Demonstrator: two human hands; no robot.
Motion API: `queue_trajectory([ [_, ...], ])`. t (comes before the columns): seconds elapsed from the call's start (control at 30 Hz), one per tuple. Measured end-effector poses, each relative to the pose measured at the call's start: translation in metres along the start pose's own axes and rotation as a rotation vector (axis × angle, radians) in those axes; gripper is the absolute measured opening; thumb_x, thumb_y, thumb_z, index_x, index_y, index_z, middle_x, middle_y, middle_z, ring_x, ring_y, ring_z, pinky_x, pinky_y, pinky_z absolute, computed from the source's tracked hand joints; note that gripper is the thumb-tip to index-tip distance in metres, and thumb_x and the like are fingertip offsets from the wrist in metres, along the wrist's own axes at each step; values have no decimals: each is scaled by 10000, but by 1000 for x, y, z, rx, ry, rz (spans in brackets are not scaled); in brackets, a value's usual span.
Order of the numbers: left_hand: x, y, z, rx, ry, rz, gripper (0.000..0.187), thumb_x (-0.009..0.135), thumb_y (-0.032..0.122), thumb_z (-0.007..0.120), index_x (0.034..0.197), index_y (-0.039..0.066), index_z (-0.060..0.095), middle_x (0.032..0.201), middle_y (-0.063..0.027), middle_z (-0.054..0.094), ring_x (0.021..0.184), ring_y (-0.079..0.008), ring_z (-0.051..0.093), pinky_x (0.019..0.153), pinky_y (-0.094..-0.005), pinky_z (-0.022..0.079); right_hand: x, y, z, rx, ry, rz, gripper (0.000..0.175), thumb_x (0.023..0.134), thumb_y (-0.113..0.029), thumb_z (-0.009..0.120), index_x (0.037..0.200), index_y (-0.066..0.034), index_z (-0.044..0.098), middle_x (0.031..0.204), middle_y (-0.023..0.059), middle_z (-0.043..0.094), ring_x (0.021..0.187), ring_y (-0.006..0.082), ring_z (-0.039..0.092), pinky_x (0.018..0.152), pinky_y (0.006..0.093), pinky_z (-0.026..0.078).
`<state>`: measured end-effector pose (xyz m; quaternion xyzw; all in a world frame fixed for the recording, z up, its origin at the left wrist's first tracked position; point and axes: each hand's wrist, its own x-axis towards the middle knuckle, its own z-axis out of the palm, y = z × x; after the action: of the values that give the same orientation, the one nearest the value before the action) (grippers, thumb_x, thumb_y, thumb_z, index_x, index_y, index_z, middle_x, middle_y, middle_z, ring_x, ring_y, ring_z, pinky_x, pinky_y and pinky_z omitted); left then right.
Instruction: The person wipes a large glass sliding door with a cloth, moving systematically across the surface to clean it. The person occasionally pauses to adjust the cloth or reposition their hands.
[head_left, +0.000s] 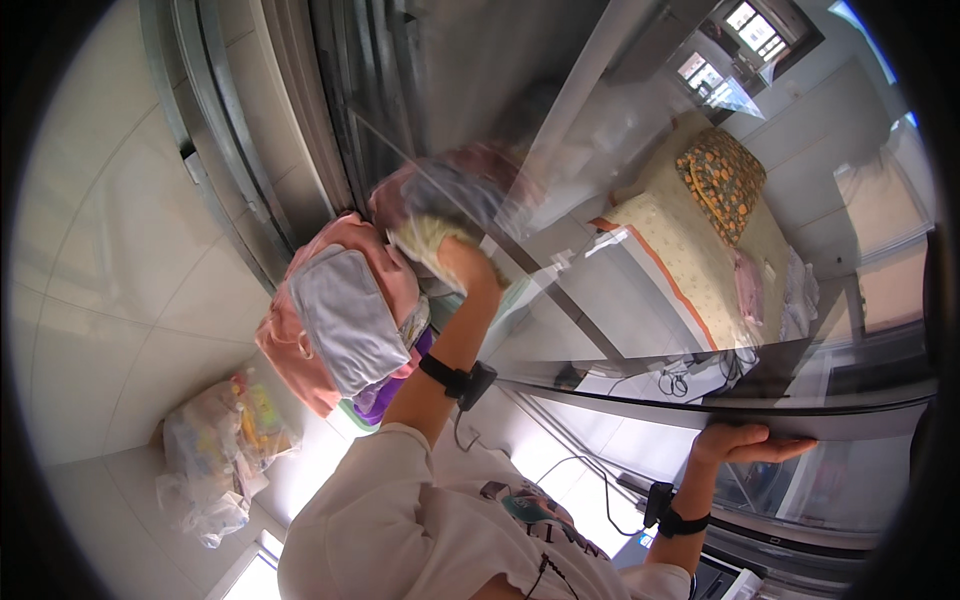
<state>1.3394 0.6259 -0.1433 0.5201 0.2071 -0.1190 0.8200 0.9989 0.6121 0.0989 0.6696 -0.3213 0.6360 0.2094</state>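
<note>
My left hand (469, 266), blurred by motion, holds a pale yellow-green cloth (424, 240) against a glass door panel (555, 225). The cloth hides most of my fingers. Faint reflections of the hand and nearby fabrics show in the glass. My right hand (739, 442) rests along the grey lower frame (660, 421) of the panel, its thumb and fingers stretched out and touching the edge. Beside my left forearm sits a heap of pink fabric (322, 360) topped by a folded light grey cloth (349, 315).
A green basin rim (358, 421) and purple fabric (384, 401) show below the heap. Plastic bags of mixed items (217, 442) stand by the tiled wall. Metal door tracks (225, 127) run at upper left. Through the glass appear a bed (667, 240) and a folded patterned quilt (721, 180).
</note>
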Motion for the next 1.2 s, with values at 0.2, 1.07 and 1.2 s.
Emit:
queue_trajectory([
  [0.2,-82,216,82,380,-179,1359,295,879,111,416,1085,-92,470,1263,-314,388,1261,-480,275,1086,-547,158,-2,-5,2,24,3,51,705,968,-436,325,1455,17,93,1465,250,168,1321,359,305,1040,483,357],
  [1.07,-27,-91,-31,325,5,72,348,972,253,315,1172,33,496,1189,-138,532,1030,-282,542,877,-369,457,-1,-2,4,216,-28,-8,699,983,-334,363,1453,43,9,1497,264,67,1377,359,172,1125,463,170],
  [1.2,-139,-117,-33,586,-4,-92,365,976,257,298,1215,47,476,1221,-122,528,1048,-271,554,871,-353,483,-2,-1,3,292,-61,-16,703,988,-363,363,1448,52,29,1500,266,59,1374,342,179,1113,441,175],
])
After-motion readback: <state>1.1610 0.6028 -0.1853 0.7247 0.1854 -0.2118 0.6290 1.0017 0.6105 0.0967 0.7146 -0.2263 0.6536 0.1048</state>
